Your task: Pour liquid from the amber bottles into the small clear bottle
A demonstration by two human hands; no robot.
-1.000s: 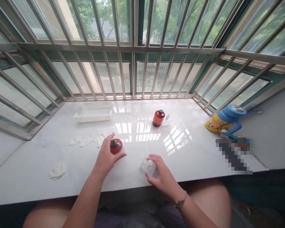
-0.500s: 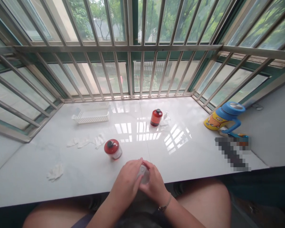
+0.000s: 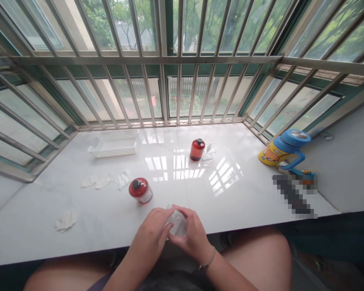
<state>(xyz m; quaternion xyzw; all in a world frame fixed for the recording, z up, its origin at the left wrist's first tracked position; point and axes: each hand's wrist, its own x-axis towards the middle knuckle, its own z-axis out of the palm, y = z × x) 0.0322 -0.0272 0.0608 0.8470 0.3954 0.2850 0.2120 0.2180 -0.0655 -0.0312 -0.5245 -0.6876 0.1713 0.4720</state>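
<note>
Both my hands meet at the near edge of the white counter (image 3: 245,190), closed around a small clear plastic piece (image 3: 176,222). My left hand (image 3: 153,234) grips it from the left and my right hand (image 3: 192,236) from the right. What the piece is I cannot tell. A red bottle with a black cap (image 3: 140,190) stands just beyond my left hand, untouched. A second red bottle (image 3: 196,150) stands farther back, with a small clear wrapper (image 3: 208,150) beside it.
A white slotted basket (image 3: 113,144) sits at the back left. Pale gloves (image 3: 104,181) lie left of the near bottle, another crumpled glove (image 3: 66,220) nearer the front. A blue-and-yellow cup (image 3: 283,150) stands at the right. Metal window bars (image 3: 170,93) close off the back and sides.
My left hand let go of the near red bottle and moved right to join my right hand on the clear plastic piece, which is now held between both hands at the counter's edge.
</note>
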